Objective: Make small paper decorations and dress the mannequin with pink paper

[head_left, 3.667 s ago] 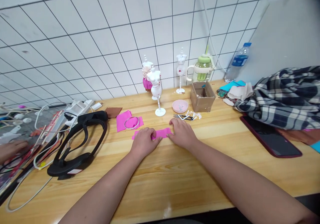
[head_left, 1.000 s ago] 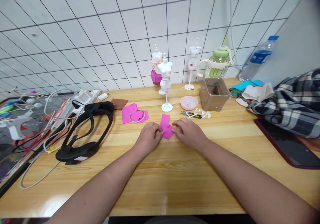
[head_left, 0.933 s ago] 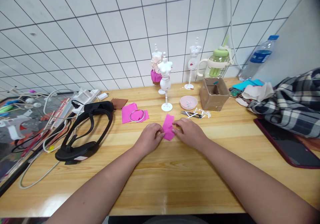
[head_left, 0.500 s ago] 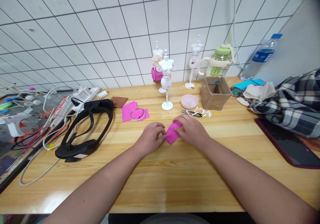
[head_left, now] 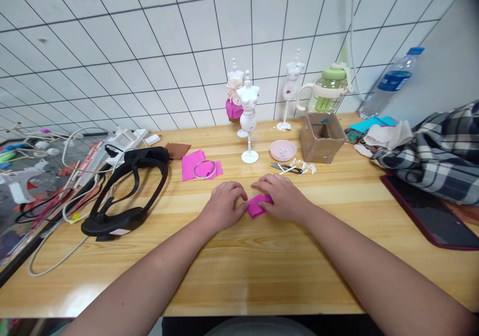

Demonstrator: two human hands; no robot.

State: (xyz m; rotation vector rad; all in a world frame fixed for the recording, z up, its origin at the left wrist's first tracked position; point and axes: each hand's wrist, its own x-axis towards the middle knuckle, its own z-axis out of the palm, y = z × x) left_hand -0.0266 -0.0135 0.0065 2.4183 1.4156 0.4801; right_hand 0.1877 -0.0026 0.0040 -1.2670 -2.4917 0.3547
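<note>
A small folded piece of pink crepe paper [head_left: 257, 206] lies on the wooden table between my hands. My left hand [head_left: 225, 203] has its fingers curled, with the thumb tip at the paper's left corner. On the other side, my right hand [head_left: 282, 197] presses its thumb on the paper's right part, its fingers reaching over the far edge. More pink paper [head_left: 192, 165] lies farther left under a silver ring [head_left: 204, 169]. A white mini dress form [head_left: 248, 111] stands just beyond my hands.
Small scissors [head_left: 287, 168] and white scraps lie near a pink dish [head_left: 283, 150] and a cardboard box [head_left: 322, 139]. A black headset strap [head_left: 127, 191] and cables occupy the left. A tablet [head_left: 430, 213] and plaid cloth [head_left: 449, 151] are at right.
The pink paper now shows as a shorter, flatter piece, its far part folded down toward me. My right fingers have shifted slightly left over it. My left hand stays nearly in place.
</note>
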